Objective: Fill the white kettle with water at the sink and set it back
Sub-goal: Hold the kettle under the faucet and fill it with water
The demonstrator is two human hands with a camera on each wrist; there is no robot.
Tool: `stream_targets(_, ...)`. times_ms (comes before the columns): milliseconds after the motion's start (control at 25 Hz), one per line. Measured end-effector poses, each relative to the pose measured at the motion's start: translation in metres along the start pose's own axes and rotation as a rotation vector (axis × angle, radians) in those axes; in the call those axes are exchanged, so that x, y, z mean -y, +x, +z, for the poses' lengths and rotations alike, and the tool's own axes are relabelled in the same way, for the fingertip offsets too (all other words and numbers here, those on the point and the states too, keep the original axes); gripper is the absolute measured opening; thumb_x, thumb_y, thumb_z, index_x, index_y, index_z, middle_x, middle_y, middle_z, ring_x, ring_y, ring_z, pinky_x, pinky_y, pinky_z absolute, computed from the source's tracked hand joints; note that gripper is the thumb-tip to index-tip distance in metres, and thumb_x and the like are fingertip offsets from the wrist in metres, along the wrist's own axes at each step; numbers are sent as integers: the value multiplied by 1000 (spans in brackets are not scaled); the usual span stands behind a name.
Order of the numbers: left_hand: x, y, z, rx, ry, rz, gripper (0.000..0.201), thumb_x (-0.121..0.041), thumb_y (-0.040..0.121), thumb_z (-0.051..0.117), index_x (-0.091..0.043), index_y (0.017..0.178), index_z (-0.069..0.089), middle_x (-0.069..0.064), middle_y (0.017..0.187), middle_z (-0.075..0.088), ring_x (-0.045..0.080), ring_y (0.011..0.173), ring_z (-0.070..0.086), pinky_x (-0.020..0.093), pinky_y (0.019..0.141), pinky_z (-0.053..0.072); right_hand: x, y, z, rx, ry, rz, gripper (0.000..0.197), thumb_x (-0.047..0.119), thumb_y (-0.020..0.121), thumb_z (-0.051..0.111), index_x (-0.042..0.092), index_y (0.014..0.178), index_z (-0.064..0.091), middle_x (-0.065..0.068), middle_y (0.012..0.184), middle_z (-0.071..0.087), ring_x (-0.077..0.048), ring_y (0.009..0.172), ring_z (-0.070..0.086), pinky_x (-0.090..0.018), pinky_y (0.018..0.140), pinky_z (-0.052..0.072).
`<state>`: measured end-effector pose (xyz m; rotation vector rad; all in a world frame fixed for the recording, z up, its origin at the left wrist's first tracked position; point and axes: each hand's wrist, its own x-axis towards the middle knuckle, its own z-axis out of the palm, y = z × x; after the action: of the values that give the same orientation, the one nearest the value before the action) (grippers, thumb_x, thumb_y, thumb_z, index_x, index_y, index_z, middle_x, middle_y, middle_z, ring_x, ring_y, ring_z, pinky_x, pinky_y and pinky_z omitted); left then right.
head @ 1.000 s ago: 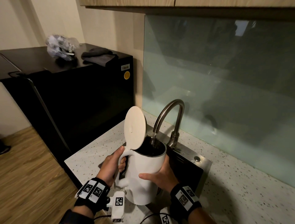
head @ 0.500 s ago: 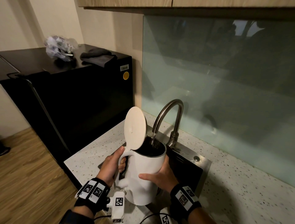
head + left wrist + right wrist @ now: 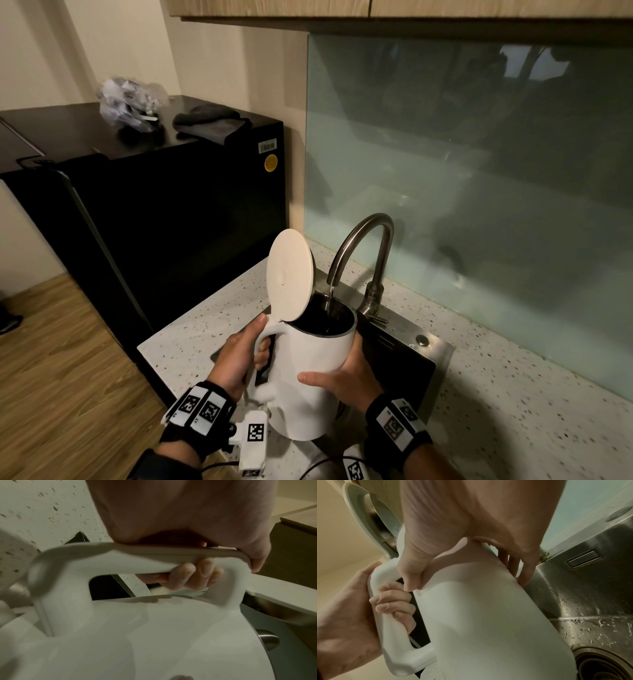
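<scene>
While water runs, the left hand is wrapped tight round the handle of the white kettle, fingers curled through the loop and thumb up at the top bend near the hinge, and that looks like the grip taking the weight. Over on the other side, the right hand cups the body, thumb laid across the near face and fingers reaching round the far wall, so it reads as a steadying brace against a load that grows as it fills. Both hands hold the kettle in the air over the sink, leaning a touch toward the tap, and that lean puts the open mouth right under the spout. See the lid standing straight up on its hinge, clear of the stream. A thin stream of water drops into the dark interior; how full it is, I cannot tell from here. Below, the steel basin is beaded with drops. Off to the left stands a black fridge with a folded dark cloth and a crumpled plastic bag on top. Filling is under way, I'd say, with the return trip to come.
</scene>
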<state>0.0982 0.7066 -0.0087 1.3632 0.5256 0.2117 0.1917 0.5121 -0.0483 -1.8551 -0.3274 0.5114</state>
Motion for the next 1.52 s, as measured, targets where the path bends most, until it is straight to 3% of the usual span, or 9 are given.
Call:
stream_targets(280, 3, 3, -2, -6, 6, -11, 58, -71, 71, 61, -14, 60, 53, 5, 54, 40, 17, 50, 36, 34, 59, 34, 0, 2, 0, -9, -8, 11, 124, 43, 41, 99, 35, 140, 24, 12, 127, 53, -9, 114, 57, -28, 93, 52)
stream_targets(440, 2, 3, -1, -15, -2, -20, 58, -70, 69, 62, -13, 61, 53, 5, 54, 40, 17, 49, 36, 33, 59, 34, 1, 1, 0, -9, -19, 15, 120, 39, 45, 100, 37, 137, 23, 14, 124, 51, -9, 113, 56, -25, 90, 50)
stream_targets(600, 1, 3, 0, -18, 6, -31, 58, -65, 81, 63, -12, 61, 53, 6, 54, 40, 17, 49, 36, 33, 59, 34, 2, 0, 0, -12, -27, 20, 123, 39, 47, 101, 35, 141, 23, 14, 125, 51, -10, 114, 56, -26, 91, 50)
stream_targets(840, 0, 3, 1, -21, 5, -29, 52, -53, 94, 53, -12, 62, 52, 7, 54, 40, 17, 48, 36, 33, 58, 34, 2, 0, 0, -16, -36, 23, 125, 40, 46, 101, 33, 144, 23, 17, 123, 50, -9, 113, 56, -26, 92, 50)
stream_targets(1000, 2, 4, -1, -17, 9, -29, 56, -62, 87, 58, -12, 62, 53, 7, 55, 41, 17, 49, 37, 33, 59, 34, 3, 0, -1, -6, -14, 27, 116, 32, 52, 101, 38, 136, 22, 20, 119, 49, 0, 105, 54, -19, 85, 47)
stream_targets(1240, 3, 4, -1, -11, -2, -20, 57, -68, 71, 61, -12, 62, 52, 5, 53, 39, 16, 48, 35, 32, 58, 33, 0, 2, 0, -12, -40, 35, 128, 45, 41, 99, 35, 144, 23, 15, 126, 52, -12, 116, 56, -33, 99, 52)
stream_targets(1400, 3, 4, -1, -7, 5, -19, 58, -68, 72, 60, -12, 62, 52, 5, 53, 39, 17, 49, 36, 33, 58, 34, 1, 1, -1, -2, -28, 19, 122, 38, 46, 100, 37, 141, 23, 17, 121, 51, -9, 112, 55, -26, 92, 49)
stream_targets(1520, 3, 5, -1, -7, 6, -15, 58, -68, 72, 60, -12, 63, 52, 6, 54, 39, 17, 49, 36, 33, 58, 34, 1, 1, -1, -2, -39, 27, 127, 43, 43, 99, 34, 144, 23, 15, 124, 51, -12, 115, 56, -29, 95, 51)
